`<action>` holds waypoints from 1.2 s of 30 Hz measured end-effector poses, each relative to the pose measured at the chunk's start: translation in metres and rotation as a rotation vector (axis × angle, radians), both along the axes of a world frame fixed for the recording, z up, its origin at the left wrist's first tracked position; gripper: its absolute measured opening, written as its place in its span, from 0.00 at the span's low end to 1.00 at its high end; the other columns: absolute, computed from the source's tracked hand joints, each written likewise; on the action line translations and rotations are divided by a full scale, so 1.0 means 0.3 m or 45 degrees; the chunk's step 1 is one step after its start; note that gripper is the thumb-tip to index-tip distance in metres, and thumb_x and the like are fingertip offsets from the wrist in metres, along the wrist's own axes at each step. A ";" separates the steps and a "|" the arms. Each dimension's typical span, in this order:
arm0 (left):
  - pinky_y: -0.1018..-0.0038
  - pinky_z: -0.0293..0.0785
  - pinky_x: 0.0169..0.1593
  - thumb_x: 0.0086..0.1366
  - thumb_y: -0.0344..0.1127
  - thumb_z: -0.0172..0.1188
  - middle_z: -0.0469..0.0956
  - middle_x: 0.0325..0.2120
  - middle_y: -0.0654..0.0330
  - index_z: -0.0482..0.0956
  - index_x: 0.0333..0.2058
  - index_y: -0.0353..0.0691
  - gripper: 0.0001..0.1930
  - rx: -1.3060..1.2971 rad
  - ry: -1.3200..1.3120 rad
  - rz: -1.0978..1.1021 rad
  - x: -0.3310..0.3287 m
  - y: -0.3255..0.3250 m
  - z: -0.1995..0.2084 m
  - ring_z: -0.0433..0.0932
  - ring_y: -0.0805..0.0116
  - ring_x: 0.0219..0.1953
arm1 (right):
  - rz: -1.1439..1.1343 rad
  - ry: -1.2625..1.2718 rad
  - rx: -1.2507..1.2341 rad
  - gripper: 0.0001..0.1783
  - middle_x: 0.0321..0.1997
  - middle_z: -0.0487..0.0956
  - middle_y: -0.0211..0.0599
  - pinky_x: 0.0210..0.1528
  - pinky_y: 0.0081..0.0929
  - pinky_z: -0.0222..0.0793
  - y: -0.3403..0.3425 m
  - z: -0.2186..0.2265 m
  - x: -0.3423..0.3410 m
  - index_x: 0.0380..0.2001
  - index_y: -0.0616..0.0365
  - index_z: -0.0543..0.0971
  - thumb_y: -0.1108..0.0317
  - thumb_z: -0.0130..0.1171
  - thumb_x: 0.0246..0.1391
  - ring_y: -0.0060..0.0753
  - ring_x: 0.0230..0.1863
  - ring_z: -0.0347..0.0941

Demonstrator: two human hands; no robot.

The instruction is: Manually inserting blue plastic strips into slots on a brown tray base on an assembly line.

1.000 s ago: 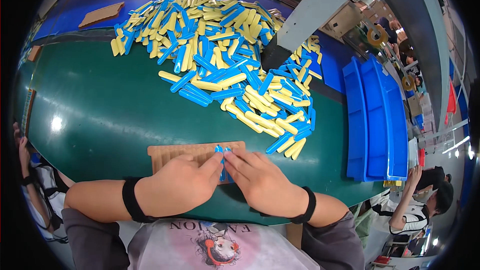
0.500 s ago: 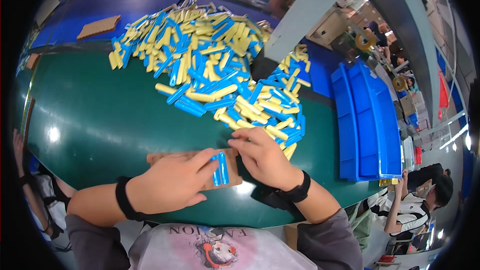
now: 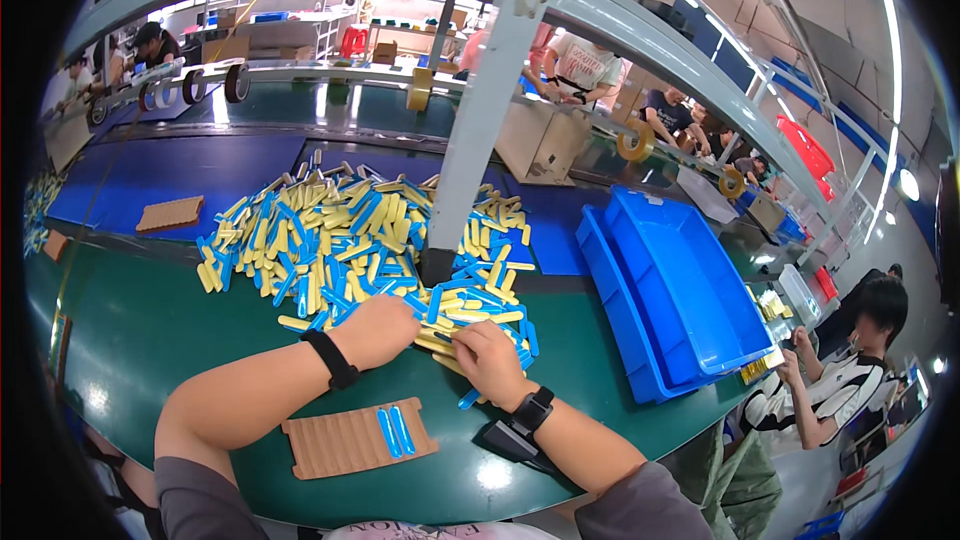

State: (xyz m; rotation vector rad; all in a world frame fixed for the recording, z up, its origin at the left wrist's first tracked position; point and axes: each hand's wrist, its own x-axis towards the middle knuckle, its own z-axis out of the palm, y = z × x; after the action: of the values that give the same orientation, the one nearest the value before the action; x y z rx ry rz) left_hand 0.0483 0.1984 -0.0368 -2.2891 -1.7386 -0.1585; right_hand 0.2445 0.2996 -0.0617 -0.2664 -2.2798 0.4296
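Note:
A big heap of slim, round-ended blue and yellow pieces (image 3: 340,230) lies across the far side of the green table. At its near edge is my left hand (image 3: 375,332), its fingers curled and mostly hidden behind its back. My right hand (image 3: 490,360) is just right of it, thumb and fingers pinched together at the pieces; whatever either hand grips is too hidden to make out. Nearer to me lies a brown grooved cardboard tray (image 3: 330,443), apart from both hands. Two blue pieces (image 3: 396,430) sit side by side in grooves towards its right end.
A grey upright post (image 3: 475,130) stands in the heap. Blue plastic bins (image 3: 690,290) are stacked at the right. A dark flat object (image 3: 510,440) lies by my right forearm. Another brown tray (image 3: 170,214) rests on the blue surface at far left. A co-worker (image 3: 820,380) sits at right.
Both hands have left the cardboard tray and reached forward to the heap. The tray stays on the table with its two blue pieces. My view has tilted up.

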 end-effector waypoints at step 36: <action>0.69 0.75 0.30 0.55 0.19 0.57 0.80 0.32 0.54 0.71 0.42 0.34 0.14 0.374 -1.217 0.251 0.109 -0.540 0.109 0.79 0.60 0.26 | 0.366 0.017 -1.222 0.17 0.44 0.70 0.34 0.40 0.21 0.75 -0.160 0.116 0.024 0.50 0.65 0.74 0.83 0.48 0.58 0.24 0.37 0.75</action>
State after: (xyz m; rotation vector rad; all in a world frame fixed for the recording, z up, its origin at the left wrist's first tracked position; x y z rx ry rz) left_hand 0.0809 0.0365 -0.0042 -1.9006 -2.0986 -1.5516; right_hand 0.2517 0.2516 -0.0270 -0.3963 -1.9370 1.6534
